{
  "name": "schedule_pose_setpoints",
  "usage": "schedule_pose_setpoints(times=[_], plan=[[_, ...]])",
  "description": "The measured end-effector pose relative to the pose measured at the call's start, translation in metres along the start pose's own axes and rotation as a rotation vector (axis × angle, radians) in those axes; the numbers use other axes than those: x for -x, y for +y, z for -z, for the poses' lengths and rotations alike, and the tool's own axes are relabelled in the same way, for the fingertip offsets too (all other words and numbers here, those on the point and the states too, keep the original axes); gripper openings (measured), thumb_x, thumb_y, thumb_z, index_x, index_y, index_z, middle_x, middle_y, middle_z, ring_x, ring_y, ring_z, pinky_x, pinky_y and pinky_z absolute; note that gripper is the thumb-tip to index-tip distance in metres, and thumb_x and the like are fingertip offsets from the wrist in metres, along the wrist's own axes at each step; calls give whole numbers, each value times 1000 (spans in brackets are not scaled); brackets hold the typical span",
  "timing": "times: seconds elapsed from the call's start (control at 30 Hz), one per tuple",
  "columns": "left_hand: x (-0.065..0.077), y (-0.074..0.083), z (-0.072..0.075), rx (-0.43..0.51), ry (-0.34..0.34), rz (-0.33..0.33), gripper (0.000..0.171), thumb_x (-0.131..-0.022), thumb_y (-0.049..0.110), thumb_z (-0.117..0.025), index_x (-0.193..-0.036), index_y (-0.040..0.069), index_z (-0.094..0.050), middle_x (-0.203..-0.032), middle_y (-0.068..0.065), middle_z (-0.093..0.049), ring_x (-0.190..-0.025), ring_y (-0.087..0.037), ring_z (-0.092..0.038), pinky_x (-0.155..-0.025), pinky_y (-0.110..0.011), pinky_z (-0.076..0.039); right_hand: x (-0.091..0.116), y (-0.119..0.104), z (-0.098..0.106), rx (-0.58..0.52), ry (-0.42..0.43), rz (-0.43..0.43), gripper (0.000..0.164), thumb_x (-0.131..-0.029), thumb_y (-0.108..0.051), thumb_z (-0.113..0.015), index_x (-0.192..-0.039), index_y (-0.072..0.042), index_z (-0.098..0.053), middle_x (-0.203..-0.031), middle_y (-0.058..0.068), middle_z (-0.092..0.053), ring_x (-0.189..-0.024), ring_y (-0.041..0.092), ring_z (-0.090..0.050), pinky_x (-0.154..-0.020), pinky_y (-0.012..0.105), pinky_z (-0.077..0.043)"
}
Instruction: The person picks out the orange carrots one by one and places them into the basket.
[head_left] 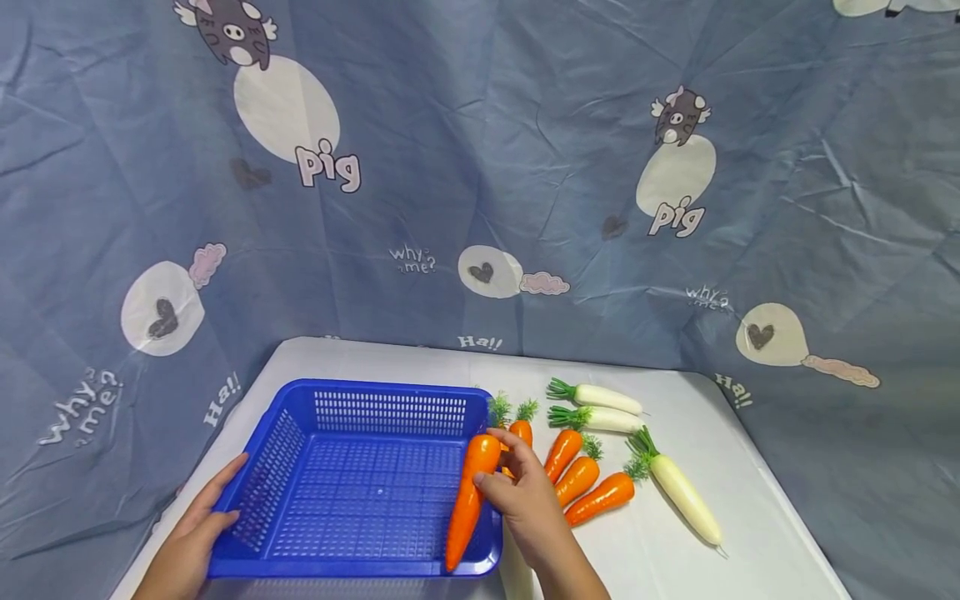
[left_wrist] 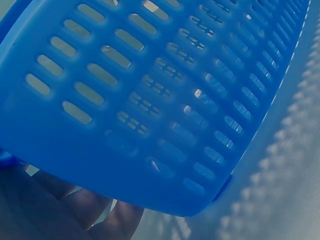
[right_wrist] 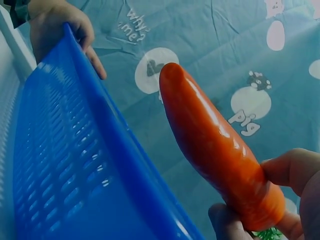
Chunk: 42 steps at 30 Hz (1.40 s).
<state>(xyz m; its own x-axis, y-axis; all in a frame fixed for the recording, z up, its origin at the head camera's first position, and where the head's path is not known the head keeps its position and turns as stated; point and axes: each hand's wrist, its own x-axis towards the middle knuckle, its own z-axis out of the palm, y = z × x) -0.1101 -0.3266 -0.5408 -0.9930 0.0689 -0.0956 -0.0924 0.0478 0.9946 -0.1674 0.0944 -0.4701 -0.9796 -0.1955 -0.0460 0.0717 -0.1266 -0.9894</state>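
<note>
In the head view my right hand (head_left: 528, 496) pinches an orange carrot (head_left: 467, 504) near its thick end, over the right side of a blue plastic basket (head_left: 382, 569). The right wrist view shows the carrot (right_wrist: 215, 145) between thumb and fingers, its narrow tip pointing away, with a bit of green top by the fingers. My left hand (head_left: 191, 533) grips the basket's left rim, thumb over the edge. Seen from the left wrist, its fingers (left_wrist: 122, 217) lie along the edge of the perforated basket wall (left_wrist: 150, 190). Inside, the basket floor (head_left: 367, 492) is bare.
Several carrots (head_left: 600, 498) with green tops lie on the white table (head_left: 772, 533) right of the basket, partly behind my right hand. Beyond them are white radishes (head_left: 686, 498) with green leaves. A blue printed cloth (head_left: 570, 183) hangs around the table.
</note>
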Motion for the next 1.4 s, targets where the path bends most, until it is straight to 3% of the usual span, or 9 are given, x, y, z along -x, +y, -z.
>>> schedule_pose_setpoints(times=[0.13,0.23,0.33,0.47,0.67,0.87,1.07,1.2,1.4], plan=[[1,0,1,2,-13,-16,72,-108,-1,-25,-170,28,-6,-153,28,-22,-112,3,-59,-82,-35,-58,-2,-1,-3,1,-11,3,64,-92,-1,-71,-151,-2,-46,-125,21,-58,-100,23,-68,-87,31,-57],[1,1,0,-27,-7,-36,70,-108,-1,-26,-170,27,-7,-159,23,-18,-116,9,-53,-85,-26,-54,-4,-2,-6,13,-8,10,63,-91,-2,-71,-150,-4,-48,-126,21,-60,-101,24,-68,-88,32,-57],[0,1,-2,-68,11,-36,69,-108,0,-27,-170,26,-8,-171,11,-8,-119,16,-42,-87,-16,-44,-6,-2,-7,33,-1,15,60,-91,-3,-71,-147,-7,-51,-126,22,-60,-101,24,-68,-88,32,-57],[-1,2,-4,-96,36,-11,69,-108,1,-27,-170,25,-7,-174,-1,0,-118,18,-36,-86,-12,-40,-9,-4,-10,52,-4,21,59,-90,-3,-72,-146,-8,-53,-125,22,-60,-100,25,-69,-88,33,-57],[1,2,-5,-82,34,-47,69,-108,0,-26,-170,24,-8,-171,10,-5,-120,17,-37,-87,-11,-40,-15,-11,-14,85,-18,24,58,-90,-5,-74,-144,-10,-55,-125,21,-61,-99,25,-68,-88,34,-58],[1,3,-5,-76,37,-56,68,-109,1,-26,-170,24,-7,-174,3,1,-122,19,-32,-89,-10,-33,-22,-16,-17,103,-49,42,60,-91,-6,-73,-147,-8,-52,-126,21,-61,-99,24,-68,-88,34,-57],[3,1,-3,-66,33,-62,69,-108,0,-27,-170,24,-10,-171,10,-8,-120,17,-40,-87,-12,-43,-27,-15,-26,95,-82,46,61,-90,-5,-72,-148,-5,-50,-124,20,-61,-97,23,-69,-89,34,-58],[4,1,-2,-77,37,-24,69,-108,0,-27,-170,24,-8,-169,9,-10,-117,17,-42,-86,-16,-47,-31,-15,-31,96,-113,55,61,-91,-6,-72,-147,-4,-50,-124,21,-61,-96,23,-70,-86,34,-58],[2,1,-5,-95,46,-35,69,-108,1,-27,-170,23,-9,-172,-2,-2,-118,17,-36,-88,-11,-39,-39,-22,-37,131,-122,72,61,-90,-6,-72,-147,-3,-50,-123,20,-62,-97,24,-70,-88,37,-58]])
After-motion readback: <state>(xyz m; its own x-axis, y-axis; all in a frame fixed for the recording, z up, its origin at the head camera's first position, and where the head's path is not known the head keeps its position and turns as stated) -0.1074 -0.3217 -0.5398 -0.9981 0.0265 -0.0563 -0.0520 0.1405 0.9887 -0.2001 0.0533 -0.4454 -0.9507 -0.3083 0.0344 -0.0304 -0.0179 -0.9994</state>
